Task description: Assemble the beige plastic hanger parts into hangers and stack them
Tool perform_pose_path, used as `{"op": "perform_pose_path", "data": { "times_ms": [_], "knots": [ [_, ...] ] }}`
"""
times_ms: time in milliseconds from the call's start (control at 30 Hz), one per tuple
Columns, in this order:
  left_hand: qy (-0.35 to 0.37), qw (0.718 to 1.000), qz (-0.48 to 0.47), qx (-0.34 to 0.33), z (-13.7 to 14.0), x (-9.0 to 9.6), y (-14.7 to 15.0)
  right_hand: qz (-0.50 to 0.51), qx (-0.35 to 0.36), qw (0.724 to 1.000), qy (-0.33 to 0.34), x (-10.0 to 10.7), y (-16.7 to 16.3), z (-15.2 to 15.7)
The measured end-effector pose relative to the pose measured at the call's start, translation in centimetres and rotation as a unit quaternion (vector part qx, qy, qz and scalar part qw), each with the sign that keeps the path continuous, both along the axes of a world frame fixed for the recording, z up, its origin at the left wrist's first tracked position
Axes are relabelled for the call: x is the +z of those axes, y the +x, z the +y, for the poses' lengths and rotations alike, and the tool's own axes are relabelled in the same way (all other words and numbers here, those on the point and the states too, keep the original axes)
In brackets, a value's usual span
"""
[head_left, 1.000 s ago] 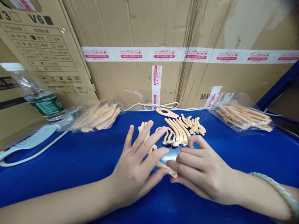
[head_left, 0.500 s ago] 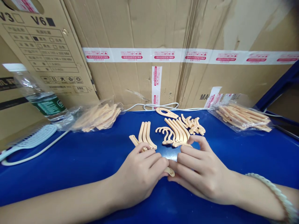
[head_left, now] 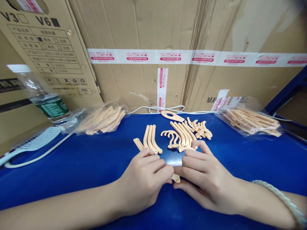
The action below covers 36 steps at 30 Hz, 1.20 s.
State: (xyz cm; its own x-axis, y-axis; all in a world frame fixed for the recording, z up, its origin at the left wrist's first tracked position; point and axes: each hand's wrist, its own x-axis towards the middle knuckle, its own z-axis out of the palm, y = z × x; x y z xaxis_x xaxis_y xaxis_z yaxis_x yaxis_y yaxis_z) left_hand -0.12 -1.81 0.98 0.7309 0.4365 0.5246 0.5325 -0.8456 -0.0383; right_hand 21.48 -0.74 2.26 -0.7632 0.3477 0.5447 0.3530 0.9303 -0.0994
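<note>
My left hand (head_left: 146, 180) is closed, its thumb and index finger pinching a small beige plastic hanger piece (head_left: 177, 178). Most of that piece is covered by my fingers; only its rounded end shows. Meeting it from the other side, my right hand (head_left: 211, 180) has thumb and index finger around the same end. Just beyond my left hand lie several curved hanger arms (head_left: 151, 139). Farther right are more arms (head_left: 182, 134), hooks (head_left: 171, 137) and a heap of small curved pieces (head_left: 199, 127). An oval frame with a long opening (head_left: 165, 115) rests behind them.
Clear bags of beige pieces lie at left (head_left: 103, 121) and right (head_left: 251, 121). A water bottle (head_left: 51, 105) and a pale hairbrush (head_left: 38, 140) are at far left. A white cable (head_left: 153, 108) runs before the cardboard boxes (head_left: 134, 86) behind the blue table (head_left: 96, 166).
The view has shifted very slightly. My right thumb has dropped a little away from the index finger at the piece's end. Both hands otherwise stay in place.
</note>
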Motion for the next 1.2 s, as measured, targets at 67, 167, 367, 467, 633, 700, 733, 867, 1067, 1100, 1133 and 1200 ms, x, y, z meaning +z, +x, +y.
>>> {"op": "perform_pose_path", "data": {
  "times_ms": [67,167,367,467,633,700,733,867,1067,1100,1133,1200],
  "knots": [
    [0.002,1.0,0.007,-0.002,0.0,0.1,-0.1,0.001,0.002,1.0,-0.007,0.1,-0.1,0.0],
    [0.012,1.0,0.015,-0.008,0.0,0.1,-0.1,0.007,0.004,1.0,-0.014,0.2,-0.1,0.0],
    [0.045,0.999,-0.001,-0.014,0.0,-0.1,-0.4,0.015,0.0,0.999,-0.04,0.3,-0.1,-0.4],
    [0.106,0.994,0.024,-0.013,0.3,0.3,-0.8,0.057,-0.008,0.994,-0.093,0.6,0.1,0.0],
    [0.107,0.991,0.073,0.019,1.8,1.4,-2.0,0.127,-0.034,0.988,-0.082,0.9,0.7,1.3],
    [0.086,0.99,0.082,0.07,2.6,1.7,-2.5,0.124,-0.031,0.988,-0.082,0.9,0.7,1.5],
    [0.075,0.987,0.091,0.107,2.9,1.8,-2.8,0.118,-0.029,0.989,-0.083,0.9,0.8,1.6],
    [0.02,0.959,0.168,0.228,3.3,2.1,-3.7,0.1,-0.028,0.991,-0.08,0.8,0.8,1.7],
    [-0.124,0.954,0.16,0.219,2.9,1.9,-3.9,0.107,-0.039,0.99,-0.087,0.5,0.8,2.5],
    [-0.139,0.957,0.148,0.207,2.8,1.8,-3.9,0.107,-0.041,0.989,-0.089,0.4,0.8,2.7],
    [-0.151,0.96,0.136,0.194,2.8,1.7,-3.8,0.106,-0.044,0.989,-0.091,0.3,0.9,3.0],
    [-0.17,0.964,0.112,0.174,2.7,1.7,-3.7,0.104,-0.051,0.989,-0.091,0.1,1.0,3.5]
  ]
}}
